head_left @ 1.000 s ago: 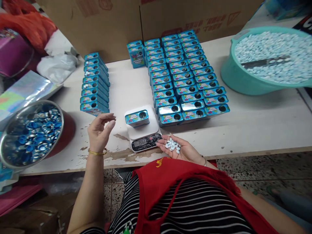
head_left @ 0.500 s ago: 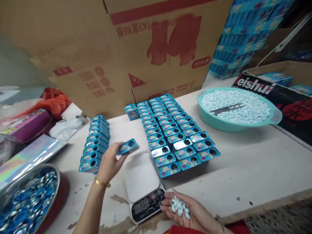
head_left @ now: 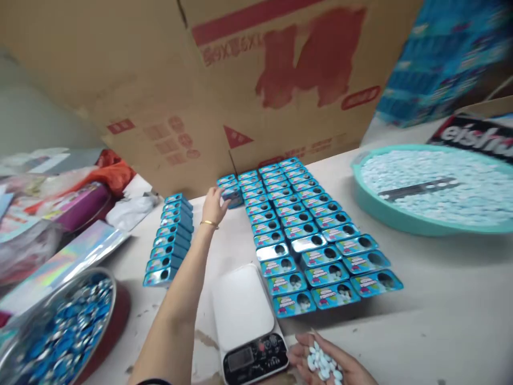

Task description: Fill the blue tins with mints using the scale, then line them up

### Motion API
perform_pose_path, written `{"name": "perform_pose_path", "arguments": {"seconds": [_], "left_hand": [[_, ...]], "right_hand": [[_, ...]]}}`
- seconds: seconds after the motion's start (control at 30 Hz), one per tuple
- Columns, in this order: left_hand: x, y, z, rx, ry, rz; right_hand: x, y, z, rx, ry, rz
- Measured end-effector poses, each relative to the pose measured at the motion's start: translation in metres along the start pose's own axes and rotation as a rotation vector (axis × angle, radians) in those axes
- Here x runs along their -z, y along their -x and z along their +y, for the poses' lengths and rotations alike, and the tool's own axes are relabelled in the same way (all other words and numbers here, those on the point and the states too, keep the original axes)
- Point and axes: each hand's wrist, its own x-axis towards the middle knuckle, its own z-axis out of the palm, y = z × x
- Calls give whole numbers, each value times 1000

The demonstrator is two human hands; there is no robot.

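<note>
My left hand (head_left: 215, 206) reaches to the back of the table, its fingers around the near end of a small blue tin (head_left: 233, 199). That tin sits against the short column at the left of the blue tin rows (head_left: 296, 230), whose tops have round holes. Palm up at the front edge, my right hand (head_left: 348, 364) cups a small heap of pale blue candies (head_left: 323, 364). Just left of it stands a white kitchen scale (head_left: 242, 307) with its pan bare; its display cannot be read.
Another row of blue tins (head_left: 170, 235) stands at the left. A metal bowl of blue-and-silver lids (head_left: 76, 326) is front left. A turquoise basin (head_left: 385, 216) of candies with a dark flat tool (head_left: 419, 188) stands right. A large cardboard box (head_left: 160, 80) walls the back.
My left hand has carried the tin from above the scale to the short column at the back. My right hand still cups the candies. The view has shifted, and the scale's display no longer shows figures.
</note>
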Motion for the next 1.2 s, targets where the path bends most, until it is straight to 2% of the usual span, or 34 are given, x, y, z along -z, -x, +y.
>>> {"name": "perform_pose_path", "arguments": {"seconds": [0.07,0.13,0.2,0.27,0.33,0.4,0.47,0.53,0.6,0.73,0.8,0.87,1.0,1.07,1.13,1.2], "left_hand": [[25,36,6,-21,-8,-13],[56,84,10,-24,-30,9],[88,137,8,-24,-110,128],[111,186,-1,33,-258,210],[122,225,-14,94,-417,163],[124,248,-26,116,-534,76],[122,256,-29,109,-596,11],[124,254,-19,85,-603,-19],[131,245,2,28,-546,-51],[139,224,66,-91,-351,-103],[132,215,96,-168,-278,-165],[119,207,116,-240,-248,-251],[94,197,130,-305,-286,-393],[92,195,133,-315,-266,-375],[95,200,142,-309,-213,-271],[96,212,160,-321,-117,-187]], "right_hand": [[1,2,0,-31,23,-2],[1,4,-1,-77,48,3],[-1,5,1,-110,77,9],[-4,7,3,-117,113,9],[-7,10,8,-103,150,2],[-7,13,13,-92,186,-5],[-5,15,17,-78,212,-8],[-3,18,19,-54,230,-24],[-2,20,21,-30,245,-47],[-5,28,23,4,266,-60],[-6,31,24,6,283,-65],[-6,34,25,4,296,-75],[-2,39,25,13,292,-102],[0,40,24,15,284,-116],[1,39,22,15,266,-133],[2,38,21,9,225,-151]]}}
